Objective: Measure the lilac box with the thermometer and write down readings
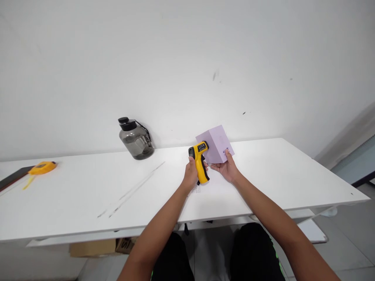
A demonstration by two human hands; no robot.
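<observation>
A yellow and black infrared thermometer gun (200, 166) is gripped by my left hand (191, 173), thumb near its top rear. Its head overlaps a light purple box (221, 142) with small dark print near one lower corner; from here I cannot tell whether the two touch. My right hand (229, 168) holds the box from below, the thumb pressed on its front face and the fingers underneath. Both things are held over the white table (249, 195).
Against the wall stands a grey see-through water jug (136, 140) with a black cap and strap. At the far left lie a yellow tape measure (43, 168) and a dark flat object (14, 177). Cardboard (92, 248) shows under the table.
</observation>
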